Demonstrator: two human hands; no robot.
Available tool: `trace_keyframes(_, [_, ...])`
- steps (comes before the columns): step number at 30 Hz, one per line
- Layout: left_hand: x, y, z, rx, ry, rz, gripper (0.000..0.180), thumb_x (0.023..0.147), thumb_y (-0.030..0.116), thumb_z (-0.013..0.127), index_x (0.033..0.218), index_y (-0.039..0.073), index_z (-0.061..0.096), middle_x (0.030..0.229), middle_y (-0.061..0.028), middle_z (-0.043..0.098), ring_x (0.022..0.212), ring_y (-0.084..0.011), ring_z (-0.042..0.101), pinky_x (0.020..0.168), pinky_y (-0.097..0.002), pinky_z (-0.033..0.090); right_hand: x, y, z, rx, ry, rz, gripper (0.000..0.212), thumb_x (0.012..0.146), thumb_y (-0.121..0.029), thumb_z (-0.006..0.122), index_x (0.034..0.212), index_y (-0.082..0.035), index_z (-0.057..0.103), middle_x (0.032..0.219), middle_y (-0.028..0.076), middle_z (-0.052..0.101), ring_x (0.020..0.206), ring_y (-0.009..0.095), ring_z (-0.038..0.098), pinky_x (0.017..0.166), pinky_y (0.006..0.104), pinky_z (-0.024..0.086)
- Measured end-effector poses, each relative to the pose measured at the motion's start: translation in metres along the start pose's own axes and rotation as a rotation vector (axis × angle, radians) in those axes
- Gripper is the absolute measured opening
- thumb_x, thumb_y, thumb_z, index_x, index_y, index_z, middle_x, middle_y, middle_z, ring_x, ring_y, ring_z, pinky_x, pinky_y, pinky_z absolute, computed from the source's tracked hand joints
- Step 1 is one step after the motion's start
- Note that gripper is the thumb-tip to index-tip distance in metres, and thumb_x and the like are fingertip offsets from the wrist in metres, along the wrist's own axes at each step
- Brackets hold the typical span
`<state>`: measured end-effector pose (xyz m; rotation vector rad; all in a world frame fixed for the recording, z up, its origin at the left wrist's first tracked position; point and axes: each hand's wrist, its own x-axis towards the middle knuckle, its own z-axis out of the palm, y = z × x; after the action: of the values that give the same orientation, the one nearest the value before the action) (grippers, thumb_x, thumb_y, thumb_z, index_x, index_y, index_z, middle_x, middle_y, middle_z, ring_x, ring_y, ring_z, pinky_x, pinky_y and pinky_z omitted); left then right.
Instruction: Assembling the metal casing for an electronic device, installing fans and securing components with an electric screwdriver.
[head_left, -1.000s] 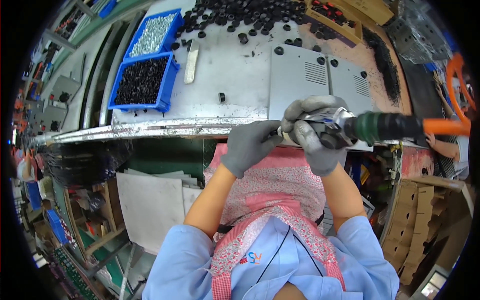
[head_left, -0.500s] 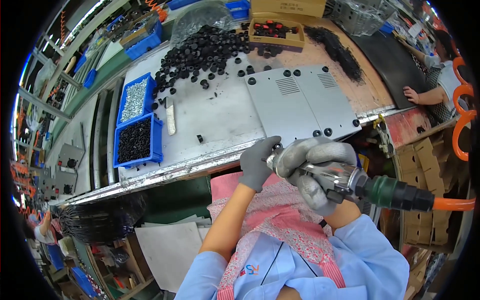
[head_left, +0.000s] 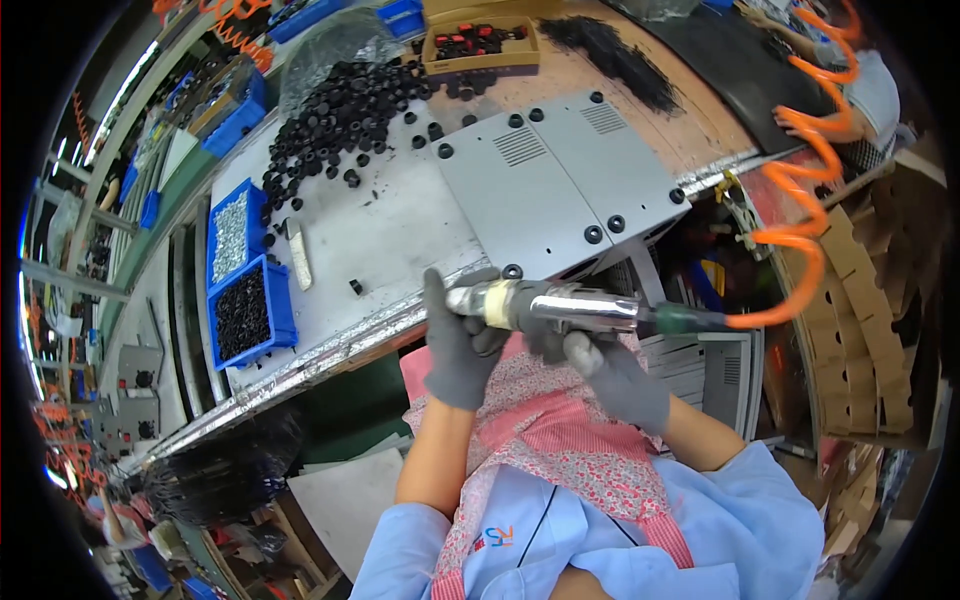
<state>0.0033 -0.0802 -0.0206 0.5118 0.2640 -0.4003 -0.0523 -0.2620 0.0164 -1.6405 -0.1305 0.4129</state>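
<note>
In my gloved right hand [head_left: 622, 385] I hold a shiny air screwdriver [head_left: 590, 308] level, with a pale band near its front. My gloved left hand [head_left: 455, 365] wraps round the tool's front end, hiding its tip. An orange coiled hose [head_left: 800, 215] runs from the tool's rear toward the upper right. Just beyond the tool lies a grey metal case [head_left: 535, 200] with vent slots. Black round feet [head_left: 593, 234] sit along its edges, one of them at the near corner close to the tool.
A large heap of black round feet [head_left: 330, 125] covers the back of the table. At left stand blue bins of silver parts [head_left: 230, 235] and black screws [head_left: 243, 315]. A cardboard box [head_left: 480, 62] holds red and black parts. Cardboard [head_left: 860, 320] stands at right, near a co-worker's arm [head_left: 830, 125].
The screwdriver has swung from pointing away from me to lying crosswise, its front now in my left hand. My view has shifted, and a foot shows at the case's near corner.
</note>
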Motion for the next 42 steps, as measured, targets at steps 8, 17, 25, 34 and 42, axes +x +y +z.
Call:
trace_keyframes(8, [-0.013, -0.012, -0.002, 0.737, 0.059, 0.108, 0.058, 0.091, 0.051, 0.034, 0.088, 0.0, 0.064, 0.071, -0.004, 0.061, 0.053, -0.0066, 0.048, 0.044, -0.0196, 0.033, -0.009, 0.006, -0.029, -0.822, 0.289, -0.654, 0.058, 0.073, -0.026, 0.066, 0.121, -0.002, 0.044, 0.1, 0.017, 0.059, 0.084, 0.033, 0.06, 0.075, 0.0406, 0.048])
trace_keyframes(17, [0.007, -0.046, 0.012, 0.558, -0.114, -0.046, 0.045, 0.091, 0.034, 0.044, 0.119, -0.002, 0.051, 0.095, -0.0094, 0.057, 0.083, -0.0156, 0.056, 0.069, -0.0259, 0.046, -0.049, 0.066, -0.046, -0.486, 0.268, -0.045, 0.075, 0.072, -0.023, 0.07, 0.134, -0.005, 0.033, 0.106, 0.015, 0.059, 0.095, 0.026, 0.06, 0.082, 0.0334, 0.047])
trace_keyframes(25, [0.016, -0.068, -0.022, 0.279, 0.0, -0.389, 0.035, 0.091, 0.009, 0.042, 0.122, -0.005, 0.043, 0.11, -0.0171, 0.056, 0.095, -0.022, 0.06, 0.083, -0.0315, 0.052, -0.047, 0.111, -0.083, 0.071, 0.755, 0.157, 0.068, 0.075, -0.006, 0.066, 0.134, -0.001, 0.033, 0.101, 0.007, 0.056, 0.082, 0.008, 0.054, 0.071, 0.0215, 0.046])
trace_keyframes(34, [0.029, -0.06, -0.028, 0.419, -0.034, -0.29, 0.034, 0.092, 0.024, 0.05, 0.117, 0.001, 0.048, 0.084, -0.0031, 0.06, 0.06, -0.0085, 0.053, 0.047, -0.0185, 0.04, -0.033, 0.115, -0.097, -0.044, 0.69, 0.109, 0.066, 0.077, -0.011, 0.066, 0.135, -0.005, 0.035, 0.104, 0.009, 0.058, 0.087, 0.011, 0.057, 0.075, 0.0238, 0.047])
trace_keyframes(42, [0.028, -0.06, -0.004, 0.572, 0.035, -0.199, 0.034, 0.091, 0.018, 0.05, 0.119, -0.002, 0.048, 0.088, -0.0043, 0.059, 0.064, -0.007, 0.053, 0.053, -0.0178, 0.041, -0.029, 0.136, -0.107, -0.719, 0.759, 0.119, 0.064, 0.078, -0.03, 0.065, 0.133, -0.01, 0.036, 0.102, 0.018, 0.059, 0.087, 0.033, 0.06, 0.075, 0.0361, 0.048])
